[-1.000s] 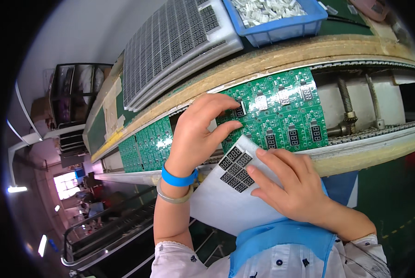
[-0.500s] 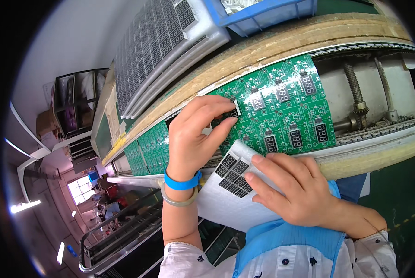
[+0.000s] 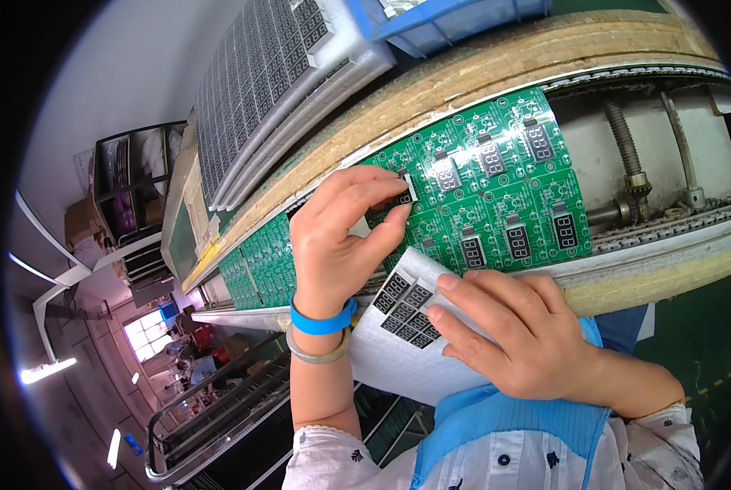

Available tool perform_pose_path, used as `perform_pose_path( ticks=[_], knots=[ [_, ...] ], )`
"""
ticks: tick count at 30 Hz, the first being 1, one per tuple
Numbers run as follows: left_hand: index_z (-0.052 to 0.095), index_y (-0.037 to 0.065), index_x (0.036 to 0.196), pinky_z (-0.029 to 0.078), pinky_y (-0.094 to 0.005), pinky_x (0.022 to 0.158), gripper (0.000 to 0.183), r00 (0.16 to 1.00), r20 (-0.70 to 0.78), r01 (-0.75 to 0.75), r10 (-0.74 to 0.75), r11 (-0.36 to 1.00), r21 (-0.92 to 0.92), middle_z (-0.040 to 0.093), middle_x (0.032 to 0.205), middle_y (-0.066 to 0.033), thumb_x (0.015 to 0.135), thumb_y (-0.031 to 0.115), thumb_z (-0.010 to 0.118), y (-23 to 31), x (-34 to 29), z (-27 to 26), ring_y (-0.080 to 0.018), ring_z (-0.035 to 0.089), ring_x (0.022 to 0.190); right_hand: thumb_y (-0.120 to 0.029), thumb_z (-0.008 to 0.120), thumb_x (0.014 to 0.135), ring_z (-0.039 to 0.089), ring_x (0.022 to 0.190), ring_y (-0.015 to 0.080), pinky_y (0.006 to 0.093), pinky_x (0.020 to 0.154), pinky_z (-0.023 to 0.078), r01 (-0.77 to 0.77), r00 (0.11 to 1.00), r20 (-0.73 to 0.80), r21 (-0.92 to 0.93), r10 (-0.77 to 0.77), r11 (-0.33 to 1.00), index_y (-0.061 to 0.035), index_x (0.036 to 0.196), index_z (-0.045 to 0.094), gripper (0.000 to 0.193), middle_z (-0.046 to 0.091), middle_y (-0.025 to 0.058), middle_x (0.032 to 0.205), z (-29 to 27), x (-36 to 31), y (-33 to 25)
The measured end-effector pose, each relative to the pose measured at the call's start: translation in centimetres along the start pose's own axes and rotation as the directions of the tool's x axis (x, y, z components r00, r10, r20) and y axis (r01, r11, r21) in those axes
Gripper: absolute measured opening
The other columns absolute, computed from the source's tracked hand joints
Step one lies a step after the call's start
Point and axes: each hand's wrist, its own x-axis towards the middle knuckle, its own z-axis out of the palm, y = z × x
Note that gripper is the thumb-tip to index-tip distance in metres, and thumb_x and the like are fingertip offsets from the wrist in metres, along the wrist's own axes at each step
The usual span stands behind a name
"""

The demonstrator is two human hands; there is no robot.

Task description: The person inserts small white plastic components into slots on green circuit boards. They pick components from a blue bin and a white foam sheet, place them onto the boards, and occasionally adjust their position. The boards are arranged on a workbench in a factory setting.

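Left hand has carried the display farther along the board

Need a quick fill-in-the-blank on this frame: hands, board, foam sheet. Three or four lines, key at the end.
1. The left hand pinches a small display module over the ____ circuit board.
2. The right hand rests on a white foam sheet that carries ____ display modules.
3. The left wrist wears a ____ band above a pale bangle.
4. A ____ bin stands beyond the wooden rail.

Missing words: green; black; blue; blue
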Motion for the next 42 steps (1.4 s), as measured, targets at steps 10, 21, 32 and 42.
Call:
perform_pose_path(
  ticks=[10,21,32,42],
  knots=[
    [0.077,0.005,0.094,0.057,-0.0318,0.074,0.025,1.0,-0.017,-0.006,0.006,0.999,0.037,0.074,0.096,-0.0103,0.071,-0.004,0.081,0.2,0.1,0.1,-0.022,0.072,0.084,-0.019,0.073,0.09,0.063,0.109,0.0229,0.0313,0.076,0.05,-0.005,0.998,-0.063,0.01,0.006,1.0,-0.0038,0.106,0.075,0.022,0.066,0.0096,0.131,0.1,0.3,0.0],
    [0.078,0.004,0.095,0.056,-0.0305,0.072,0.025,0.998,0.01,-0.067,0.066,0.995,0.068,0.073,0.098,-0.0098,0.071,-0.001,0.085,-0.1,0.1,-0.1,-0.0213,0.071,0.085,-0.019,0.073,0.09,0.063,0.109,0.0221,0.0312,0.076,0.05,-0.014,0.997,-0.071,0.011,0.015,1.0,-0.0039,0.104,0.075,0.021,0.066,0.009,0.129,0.0,0.3,0.0],
    [0.073,0.0,0.107,0.052,-0.0325,0.08,0.035,0.96,0.119,0.277,-0.253,0.921,-0.275,0.068,0.102,-0.0108,0.077,0.013,0.084,1.4,-2.9,-5.4,-0.0212,0.065,0.093,-0.013,0.08,0.078,0.066,0.106,0.0319,0.0388,0.08,0.056,0.008,1.0,-0.011,0.13,-0.007,0.991,-0.0047,0.114,0.073,0.037,0.061,0.0193,0.135,-0.6,0.4,-0.1],
    [0.067,-0.006,0.118,0.058,-0.0277,0.084,0.036,0.734,0.55,0.679,-0.398,0.416,-0.604,0.074,0.105,-0.0082,0.084,-0.006,0.079,4.7,-7.3,-5.1,-0.0128,0.069,0.095,-0.008,0.088,0.065,0.065,0.101,0.0336,0.0401,0.081,0.055,0.073,0.997,0.032,0.041,-0.074,0.996,-0.0038,0.104,0.074,0.042,0.068,0.0139,0.113,-2.7,2.5,-1.8]
  ],
)
